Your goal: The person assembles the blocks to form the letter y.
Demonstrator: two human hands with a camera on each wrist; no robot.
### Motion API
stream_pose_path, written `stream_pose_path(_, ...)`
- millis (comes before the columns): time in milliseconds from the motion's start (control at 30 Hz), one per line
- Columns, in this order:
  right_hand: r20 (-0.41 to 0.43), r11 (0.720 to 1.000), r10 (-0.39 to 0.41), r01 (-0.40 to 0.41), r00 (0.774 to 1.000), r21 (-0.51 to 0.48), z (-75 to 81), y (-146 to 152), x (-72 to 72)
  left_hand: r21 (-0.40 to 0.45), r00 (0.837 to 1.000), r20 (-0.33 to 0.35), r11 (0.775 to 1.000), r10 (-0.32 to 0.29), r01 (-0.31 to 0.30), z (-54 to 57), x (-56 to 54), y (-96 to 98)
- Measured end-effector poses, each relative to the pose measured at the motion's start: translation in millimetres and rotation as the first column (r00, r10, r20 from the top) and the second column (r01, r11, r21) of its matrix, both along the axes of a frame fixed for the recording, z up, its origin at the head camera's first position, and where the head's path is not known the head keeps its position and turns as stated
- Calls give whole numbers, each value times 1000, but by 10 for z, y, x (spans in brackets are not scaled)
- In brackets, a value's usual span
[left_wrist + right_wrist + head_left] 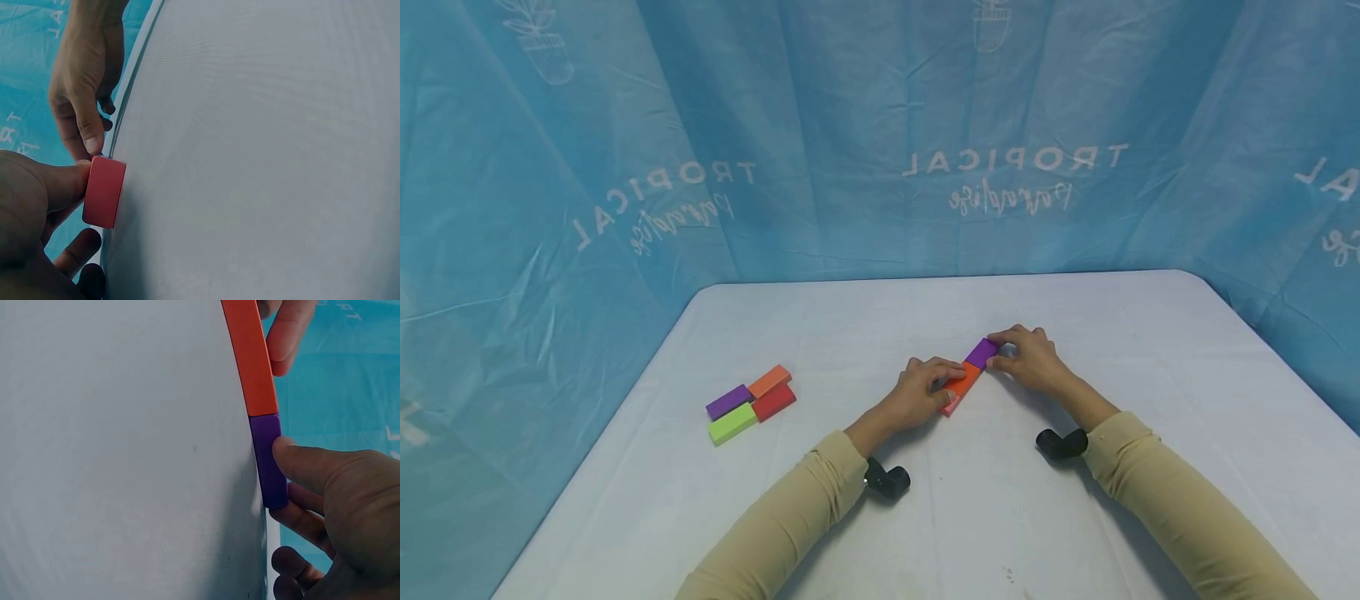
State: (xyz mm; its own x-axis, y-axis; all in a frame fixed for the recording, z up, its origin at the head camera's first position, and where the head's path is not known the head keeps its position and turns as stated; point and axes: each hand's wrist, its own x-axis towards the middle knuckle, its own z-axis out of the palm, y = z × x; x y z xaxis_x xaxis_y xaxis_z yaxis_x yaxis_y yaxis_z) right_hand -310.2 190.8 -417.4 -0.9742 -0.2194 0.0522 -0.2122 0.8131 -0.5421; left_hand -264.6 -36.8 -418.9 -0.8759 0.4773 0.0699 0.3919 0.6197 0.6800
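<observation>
A purple block (981,353), an orange block (965,380) and a light red block (951,407) lie end to end in a slanting row on the table. My left hand (916,393) grips the orange block, with thumb and fingers on its two sides. Between finger and thumb, my right hand (1028,360) pinches the purple block at the row's far end. In the right wrist view the purple block (269,464) butts against the orange one (251,359). The left wrist view shows the red block's end face (104,192) beside the left thumb.
On the left of the white table (850,533) sits a cluster: a purple block (728,402), an orange block (770,381), a red block (774,402) and a lime green block (732,424). A blue printed curtain (850,217) hangs behind the table's back edge.
</observation>
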Motion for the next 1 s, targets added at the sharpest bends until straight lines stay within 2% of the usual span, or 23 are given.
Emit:
stream_pose_path(400, 14, 1000, -2, 2, 1000, 4, -26, 22, 11, -28, 1000, 4, 1000, 7, -7, -7, -3, 40)
stream_pose_path(633, -58, 1000, -6, 7, 998, 5, 48, -24, 120, -83, 1000, -26, 996, 13, -15, 27, 16, 50)
stream_pose_path(900, -134, 999, -9, 16, 991, 49, 83, -121, 245, -31, 1000, -29, 1000, 0, -1, 72, 38, 1)
stream_pose_path(1000, -143, 998, -25, 34, 989, 59, 72, -164, 287, 0, 999, -28, 1000, 22, -22, 91, 55, -29)
